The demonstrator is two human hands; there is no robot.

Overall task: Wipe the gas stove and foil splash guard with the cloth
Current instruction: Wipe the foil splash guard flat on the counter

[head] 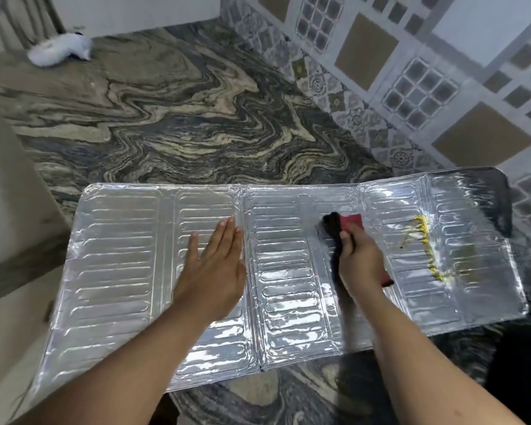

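The silver foil splash guard [120, 256] lies unfolded flat on the marble counter, its ribbed panels facing up. My left hand [215, 265] presses flat on a middle panel, fingers straight. My right hand [360, 259] grips a dark red and black cloth [351, 223] and holds it against the guard, right of centre. A yellow, crusty stain [423, 228] runs down a fold further right, beside the cloth. The guard's far right end rises a little. No gas stove is in view.
The swirled grey and beige marble counter [181, 111] stretches behind the guard to a patterned tiled wall [411, 72] on the right. A crumpled white cloth [60, 50] lies at the back left corner. A pale wall edge stands at the left.
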